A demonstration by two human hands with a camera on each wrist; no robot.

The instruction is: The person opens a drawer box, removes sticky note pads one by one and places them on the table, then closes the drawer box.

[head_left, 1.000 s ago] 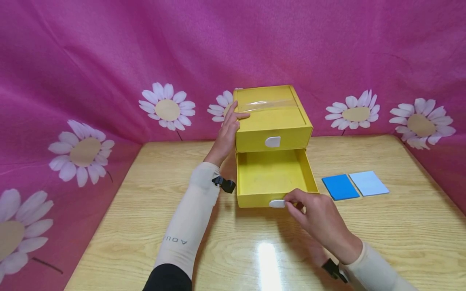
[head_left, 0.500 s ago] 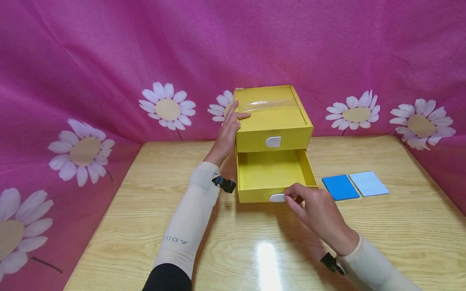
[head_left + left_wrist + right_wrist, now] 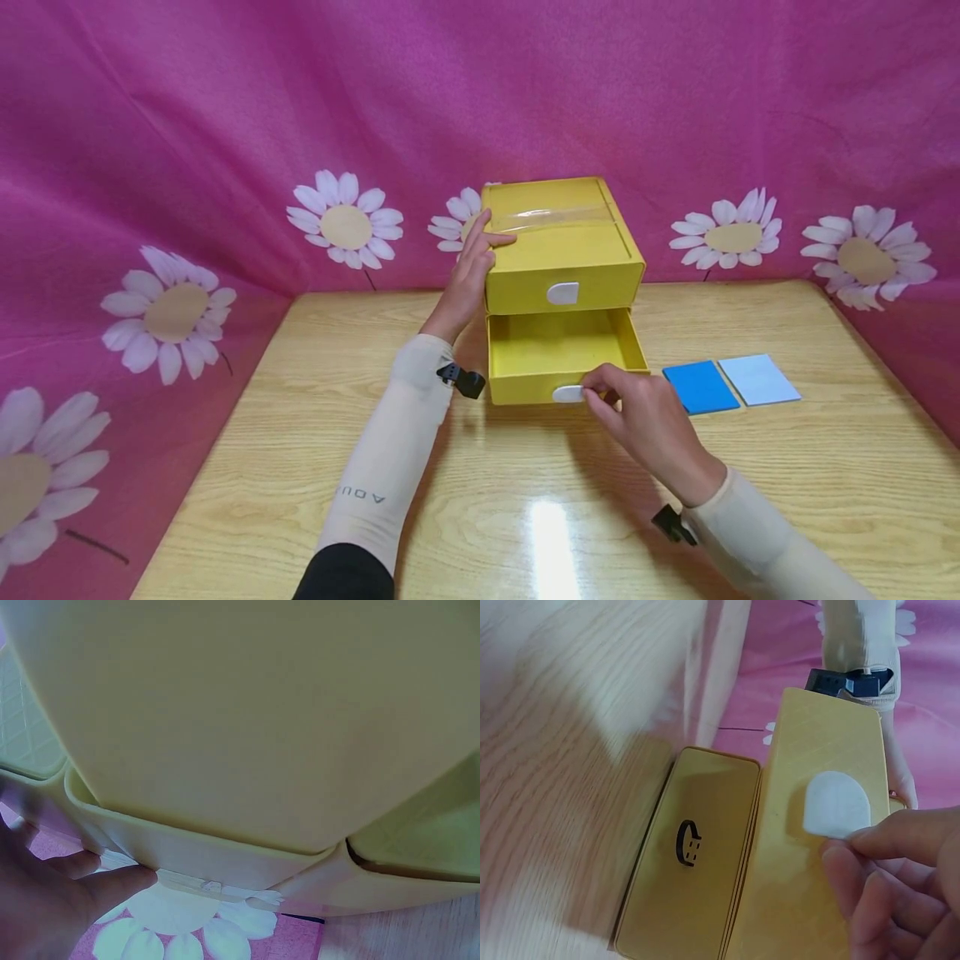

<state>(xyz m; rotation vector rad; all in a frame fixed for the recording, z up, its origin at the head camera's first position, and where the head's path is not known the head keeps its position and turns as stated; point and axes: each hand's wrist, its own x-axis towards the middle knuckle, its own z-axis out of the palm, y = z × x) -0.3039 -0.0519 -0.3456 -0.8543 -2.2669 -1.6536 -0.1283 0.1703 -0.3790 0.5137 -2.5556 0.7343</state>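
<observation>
A yellow two-drawer box (image 3: 562, 250) stands on the table, a strip of clear tape across its top. Its upper drawer is in, with a white tab (image 3: 563, 293) on the front. The lower drawer (image 3: 525, 389) is partly pulled out, and nothing shows inside it. My right hand (image 3: 651, 421) pinches the right edge of that drawer's white tab (image 3: 836, 804) between thumb and forefinger. My left hand (image 3: 467, 279) rests against the box's left side, with its fingers reaching onto the top edge. In the left wrist view, fingers (image 3: 120, 885) lie along the box's edge.
Right of the box, a dark blue square pad (image 3: 701, 387) and a light blue one (image 3: 759, 379) lie side by side on the wooden table (image 3: 337, 400). Pink flowered cloth (image 3: 480, 92) hangs behind and at both sides.
The lower drawer has slid partway back into the box, and my right hand has moved away from me with its tab. My left hand has stayed in place.
</observation>
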